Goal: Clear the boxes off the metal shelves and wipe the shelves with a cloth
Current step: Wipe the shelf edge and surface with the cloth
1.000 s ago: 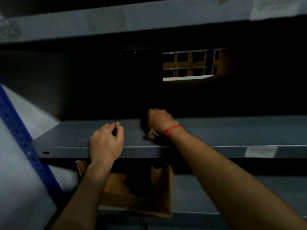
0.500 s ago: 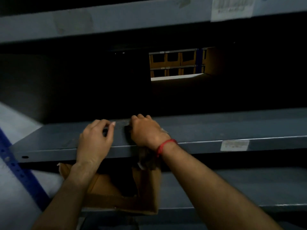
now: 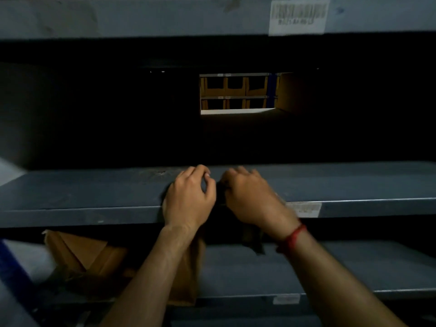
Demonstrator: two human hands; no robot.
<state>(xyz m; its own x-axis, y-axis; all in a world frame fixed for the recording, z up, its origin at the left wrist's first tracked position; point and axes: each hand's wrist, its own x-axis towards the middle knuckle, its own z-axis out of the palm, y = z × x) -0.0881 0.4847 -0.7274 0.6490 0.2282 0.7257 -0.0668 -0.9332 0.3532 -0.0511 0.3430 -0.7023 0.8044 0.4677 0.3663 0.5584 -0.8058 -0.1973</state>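
Barcode label (image 3: 297, 17), text blurred.

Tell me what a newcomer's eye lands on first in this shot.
Two bare hands meet at the front edge of the grey metal middle shelf: the left hand and the right hand, which wears a red thread wristband, bunch a dark cloth between them. Behind, a bright opening glows in the dark. Below left sits an open brown cardboard box.

Two bare forearms, no sleeves in view; left hand (image 3: 188, 199) without rings or bands; right hand (image 3: 250, 197) likewise plain; thin red thread bracelet (image 3: 293, 238) around right wrist; short fingernails on left fingers (image 3: 205, 175).
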